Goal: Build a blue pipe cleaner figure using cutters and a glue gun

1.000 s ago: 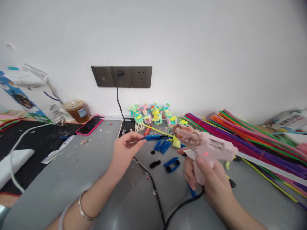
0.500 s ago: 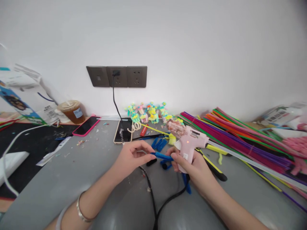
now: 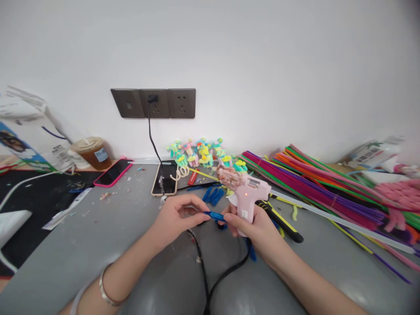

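My left hand (image 3: 175, 217) pinches one end of a short blue pipe-cleaner piece (image 3: 214, 215) above the grey table (image 3: 98, 245). My right hand (image 3: 252, 224) is wrapped round the handle of a pink glue gun (image 3: 246, 194), and its thumb and fingertips touch the other end of the blue piece. The gun's nozzle points up and left, away from the piece. Its black cord (image 3: 223, 274) runs toward me. More blue folded pieces (image 3: 212, 195) lie just beyond my hands.
A bundle of coloured pipe cleaners (image 3: 321, 186) fills the right side. Small finished figures (image 3: 203, 153) stand by the wall. A phone (image 3: 166, 177) charges from the wall sockets (image 3: 153, 103); a pink-cased phone (image 3: 113, 172) and an iced drink (image 3: 93, 152) are at the left. Black-and-yellow pliers (image 3: 282, 216) lie beside my right hand.
My right hand has brought the glue gun down and left, close to my left hand, and now touches the blue piece. My left hand has drawn the piece nearer to me.
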Demonstrator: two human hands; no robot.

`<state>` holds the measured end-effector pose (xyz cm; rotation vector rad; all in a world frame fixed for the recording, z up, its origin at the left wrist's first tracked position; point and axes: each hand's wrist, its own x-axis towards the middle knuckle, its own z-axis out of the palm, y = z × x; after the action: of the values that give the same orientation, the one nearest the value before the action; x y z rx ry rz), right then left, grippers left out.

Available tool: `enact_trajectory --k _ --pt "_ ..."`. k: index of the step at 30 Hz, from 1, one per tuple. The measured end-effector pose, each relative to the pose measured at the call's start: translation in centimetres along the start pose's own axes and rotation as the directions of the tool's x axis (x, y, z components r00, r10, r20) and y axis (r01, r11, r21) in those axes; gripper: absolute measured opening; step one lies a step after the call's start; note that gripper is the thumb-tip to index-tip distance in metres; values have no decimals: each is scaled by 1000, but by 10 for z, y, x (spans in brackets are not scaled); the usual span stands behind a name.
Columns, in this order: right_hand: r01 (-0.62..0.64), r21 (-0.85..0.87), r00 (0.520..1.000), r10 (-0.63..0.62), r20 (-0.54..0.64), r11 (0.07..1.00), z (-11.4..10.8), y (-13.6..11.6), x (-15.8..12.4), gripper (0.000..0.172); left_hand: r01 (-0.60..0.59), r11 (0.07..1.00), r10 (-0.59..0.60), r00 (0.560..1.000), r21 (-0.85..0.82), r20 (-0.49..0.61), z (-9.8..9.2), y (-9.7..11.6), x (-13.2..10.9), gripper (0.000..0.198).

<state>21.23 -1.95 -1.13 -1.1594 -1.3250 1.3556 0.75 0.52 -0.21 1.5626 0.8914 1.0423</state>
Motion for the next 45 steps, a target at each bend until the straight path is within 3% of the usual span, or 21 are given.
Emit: enact_trajectory --k 22,28,45 --pt "5 -110 994 -17 -106 994 5 -6 0 33 -69 983 70 998 168 -2 6 5 -6 9" --pt "83 -181 982 -111 -150 980 4 -3 -1 32 -96 963 108 993 253 -36 9 7 -7 2" --pt "165 -175 970 -191 -150 971 3 1 -1 32 -141 934 178 980 329 -84 8 6 -5 6"
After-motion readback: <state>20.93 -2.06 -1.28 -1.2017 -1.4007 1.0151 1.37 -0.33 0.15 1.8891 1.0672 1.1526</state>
